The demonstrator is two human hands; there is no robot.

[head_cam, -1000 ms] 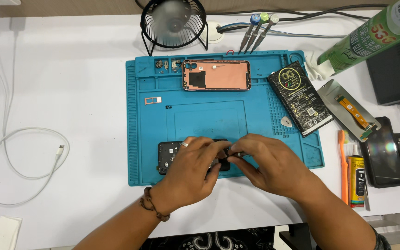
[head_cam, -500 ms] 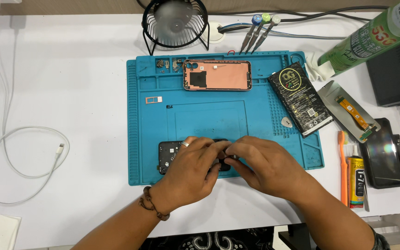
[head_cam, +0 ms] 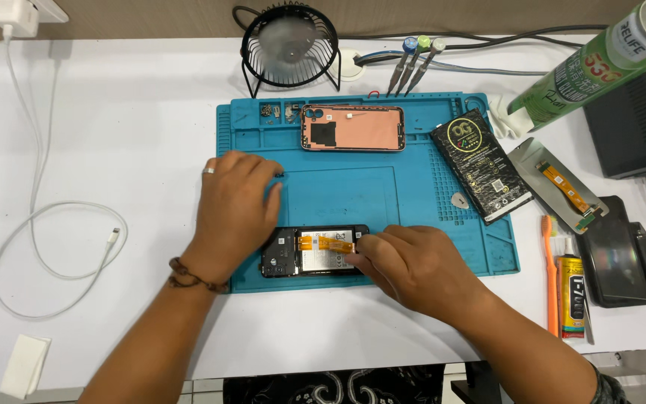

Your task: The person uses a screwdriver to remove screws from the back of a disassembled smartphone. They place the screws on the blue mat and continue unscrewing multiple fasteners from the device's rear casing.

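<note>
An opened black phone [head_cam: 304, 254] lies face down at the front of the blue work mat [head_cam: 413, 194], with an orange flex cable [head_cam: 327, 243] across its insides. My right hand [head_cam: 413, 265] grips the phone's right end, fingertips on its edge. My left hand [head_cam: 233, 202], with a ring and a beaded bracelet, rests palm down on the mat's left part, just above the phone's left end. Its bent fingers reach toward the mat's middle, and I cannot see anything under them.
A copper-coloured back cover [head_cam: 353, 127] lies at the mat's far edge and a black battery [head_cam: 484, 164] at its right. A small fan [head_cam: 289, 41], screwdrivers [head_cam: 413, 63], a green spray can [head_cam: 600, 67], a glue tube [head_cam: 571, 284] and a white cable [head_cam: 54, 239] surround the mat.
My left hand has come off the phone and moved up and left onto the mat. The phone's insides and orange flex cable now show. My right hand stays at the phone's right end.
</note>
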